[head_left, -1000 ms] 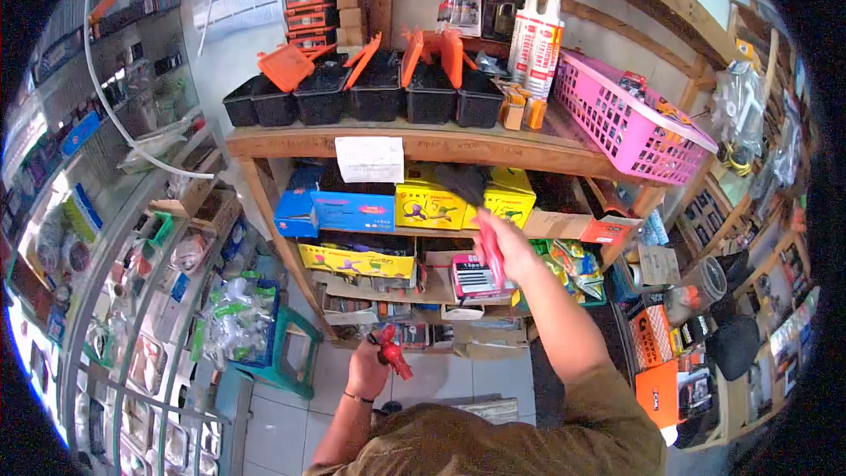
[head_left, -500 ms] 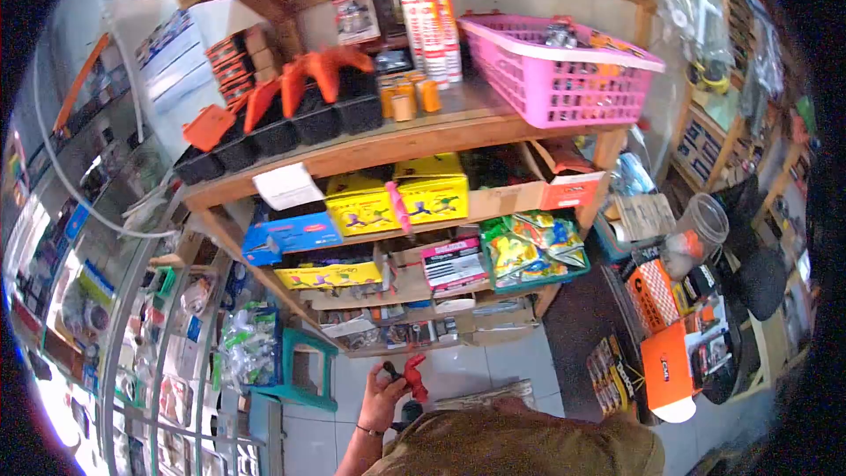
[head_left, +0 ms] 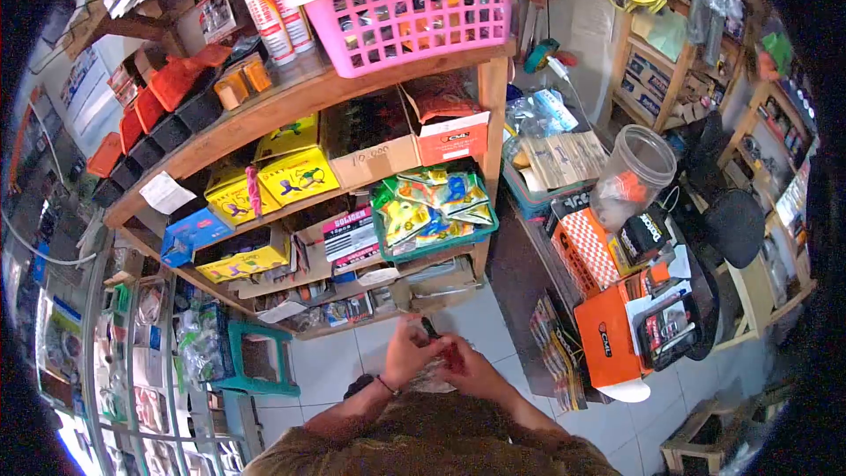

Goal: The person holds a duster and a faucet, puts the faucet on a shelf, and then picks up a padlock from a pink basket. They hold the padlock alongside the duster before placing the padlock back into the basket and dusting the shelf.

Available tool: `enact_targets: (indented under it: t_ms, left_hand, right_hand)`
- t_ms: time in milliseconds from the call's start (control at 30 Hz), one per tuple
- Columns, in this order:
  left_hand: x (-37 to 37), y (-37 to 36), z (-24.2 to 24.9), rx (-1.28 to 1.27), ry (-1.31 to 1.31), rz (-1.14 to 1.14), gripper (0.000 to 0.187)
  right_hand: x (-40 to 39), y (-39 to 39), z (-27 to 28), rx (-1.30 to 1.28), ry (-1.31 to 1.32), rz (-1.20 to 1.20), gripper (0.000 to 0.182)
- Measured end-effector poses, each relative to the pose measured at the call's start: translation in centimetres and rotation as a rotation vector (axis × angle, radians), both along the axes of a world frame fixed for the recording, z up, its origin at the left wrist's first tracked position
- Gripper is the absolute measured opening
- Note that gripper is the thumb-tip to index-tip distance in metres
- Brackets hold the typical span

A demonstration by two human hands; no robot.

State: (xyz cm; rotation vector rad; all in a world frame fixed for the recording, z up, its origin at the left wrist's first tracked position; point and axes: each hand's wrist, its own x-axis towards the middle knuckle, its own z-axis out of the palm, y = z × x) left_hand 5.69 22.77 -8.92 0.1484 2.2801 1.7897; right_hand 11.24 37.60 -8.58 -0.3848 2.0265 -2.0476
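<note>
In front of my body, low in the view, both hands meet around a small red-and-black item [head_left: 451, 358] whose kind I cannot make out. My left hand [head_left: 408, 357], with a dark band at its wrist, is closed on its dark end, which sticks up between the hands. Closed over the red part from the other side is my right hand [head_left: 476, 376]. The fingers hide much of the item.
Ahead stands a wooden shelf [head_left: 344, 84] with a pink basket [head_left: 410, 18], yellow boxes [head_left: 300, 174] and a green tray of packets [head_left: 434, 211]. An orange box [head_left: 604, 335] and a clear plastic jar [head_left: 636, 172] stand at right. A green stool [head_left: 256, 357] is at left.
My right hand has come into view and joined my left hand on the red-and-black item. The view has swung to the right, so the shelf appears further left.
</note>
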Motion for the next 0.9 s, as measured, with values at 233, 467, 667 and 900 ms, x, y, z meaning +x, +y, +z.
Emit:
enact_targets:
  t_ms: [233,467,667,900]
  left_hand:
    - [-2.1,2.7,0.7,0.023,0.321,-0.114,0.049]
    - [-8.4,-2.0,4.8,-0.254,0.441,-0.434,0.031]
    - [-17.0,-5.7,8.1,-0.255,0.688,-0.248,0.025]
    - [-23.5,-6.7,12.3,-0.210,0.831,-0.116,0.021]
  right_hand:
    - [-0.8,2.6,-2.0,-0.650,-0.281,-0.258,0.051]
    - [-7.5,-1.1,1.5,-0.585,-0.208,-0.345,0.056]
    - [-16.0,-4.2,6.7,0.143,0.202,-0.594,0.047]
    - [-24.2,-5.5,13.5,0.550,0.673,-0.516,0.054]
